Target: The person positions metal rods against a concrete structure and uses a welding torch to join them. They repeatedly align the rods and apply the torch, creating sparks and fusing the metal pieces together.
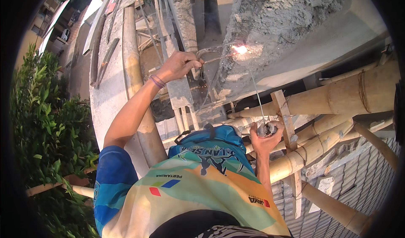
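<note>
My left hand (179,65) is closed around the near end of a bent steel bar (214,48), whose two legs reach right toward the rough concrete. At the far end of those legs burns a bright welding arc (239,49), with glare and small sparks hiding the joint itself. A thin welding rod (257,93) slants up from my right hand (265,142) to just below that glare. The fingers of my right hand are wrapped round a greyish, worn electrode holder (266,130), partly covered by the hand.
Thick bamboo poles (333,99) lashed with wire cross at the right, above a tiled roof (350,196). A plank (286,115) stands beside my right hand. Rough concrete (287,18) rises ahead. At left are a pale ledge (114,77) and leafy branches (50,120).
</note>
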Available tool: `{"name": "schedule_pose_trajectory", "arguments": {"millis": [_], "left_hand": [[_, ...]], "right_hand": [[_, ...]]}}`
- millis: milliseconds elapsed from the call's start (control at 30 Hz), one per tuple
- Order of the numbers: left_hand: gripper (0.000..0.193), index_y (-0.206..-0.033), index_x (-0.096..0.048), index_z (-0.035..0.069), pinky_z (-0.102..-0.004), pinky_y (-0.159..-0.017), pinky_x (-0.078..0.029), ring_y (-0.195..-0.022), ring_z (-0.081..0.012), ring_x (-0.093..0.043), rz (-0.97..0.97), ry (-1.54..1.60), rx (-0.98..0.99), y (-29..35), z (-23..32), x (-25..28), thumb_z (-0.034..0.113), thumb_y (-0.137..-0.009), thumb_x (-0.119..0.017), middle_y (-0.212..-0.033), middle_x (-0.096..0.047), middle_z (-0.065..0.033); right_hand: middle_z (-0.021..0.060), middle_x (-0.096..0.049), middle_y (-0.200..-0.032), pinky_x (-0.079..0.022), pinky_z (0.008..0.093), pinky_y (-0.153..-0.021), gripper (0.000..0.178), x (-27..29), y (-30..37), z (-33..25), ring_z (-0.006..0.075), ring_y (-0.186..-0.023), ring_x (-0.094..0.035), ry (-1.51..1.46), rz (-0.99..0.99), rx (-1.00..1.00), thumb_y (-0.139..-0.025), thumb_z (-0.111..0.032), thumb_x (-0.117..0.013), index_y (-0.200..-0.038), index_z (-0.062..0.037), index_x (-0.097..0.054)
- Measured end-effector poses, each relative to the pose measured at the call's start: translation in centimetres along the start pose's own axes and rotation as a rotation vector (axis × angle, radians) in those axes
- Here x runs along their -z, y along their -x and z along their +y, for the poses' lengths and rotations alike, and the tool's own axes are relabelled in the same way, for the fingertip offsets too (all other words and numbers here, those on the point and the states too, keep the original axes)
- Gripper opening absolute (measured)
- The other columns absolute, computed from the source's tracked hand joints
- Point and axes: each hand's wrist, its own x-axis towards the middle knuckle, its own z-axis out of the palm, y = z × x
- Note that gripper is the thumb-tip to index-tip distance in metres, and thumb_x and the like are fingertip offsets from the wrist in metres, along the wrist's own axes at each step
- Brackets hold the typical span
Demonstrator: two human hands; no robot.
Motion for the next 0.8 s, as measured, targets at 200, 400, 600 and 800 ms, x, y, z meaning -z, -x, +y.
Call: {"name": "schedule_pose_trajectory", "arguments": {"millis": [200, 400, 600, 800], "left_hand": [[0.021, -0.097, -0.075, 0.002, -0.0357, -0.073, -0.052, -0.077, -0.0263, -0.067, -0.020, 0.020, 0.009, -0.2, -0.1, 0.3, 0.023, -0.094, -0.070, -0.087, -0.073, -0.0116], [0.021, -0.095, -0.075, 0.002, -0.0352, -0.073, -0.053, -0.079, -0.0262, -0.069, -0.029, 0.016, -0.005, -0.2, -0.1, 0.4, 0.022, -0.094, -0.070, -0.088, -0.073, -0.0123], [0.020, -0.095, -0.075, 0.001, -0.0352, -0.075, -0.054, -0.081, -0.0272, -0.071, -0.002, 0.032, -0.026, -0.1, -0.1, 0.1, 0.020, -0.094, -0.069, -0.088, -0.074, -0.0139], [0.021, -0.097, -0.075, 0.001, -0.0363, -0.076, -0.054, -0.083, -0.0293, -0.071, -0.018, 0.035, -0.023, -0.2, -0.1, 0.3, 0.021, -0.095, -0.068, -0.091, -0.075, -0.0147]], "right_hand": [[0.0111, -0.051, -0.090, -0.049, 0.0344, -0.063, 0.048, 1.5, 0.7, 1.0, 0.0217, -0.069, -0.056, -0.245, 0.043, -0.081, -0.069, -0.004, -0.081, -0.100, -0.0046, -0.044], [0.0140, -0.053, -0.090, -0.053, 0.0333, -0.045, 0.048, 1.4, -0.5, 1.3, 0.0195, -0.047, -0.060, -0.194, -0.043, 0.042, -0.076, 0.004, -0.075, -0.108, -0.0028, -0.041], [0.0111, -0.056, -0.082, -0.047, 0.0321, -0.048, 0.048, 0.8, -1.0, 1.0, 0.0174, -0.052, -0.059, 0.011, 0.000, 0.151, -0.070, -0.007, -0.081, -0.105, -0.0035, -0.048], [0.0089, -0.058, -0.070, -0.049, 0.0290, -0.043, 0.045, -0.1, -0.4, 1.6, 0.0157, -0.047, -0.060, -0.159, -0.066, -0.008, -0.074, -0.001, -0.077, -0.105, -0.0018, -0.043]]}}
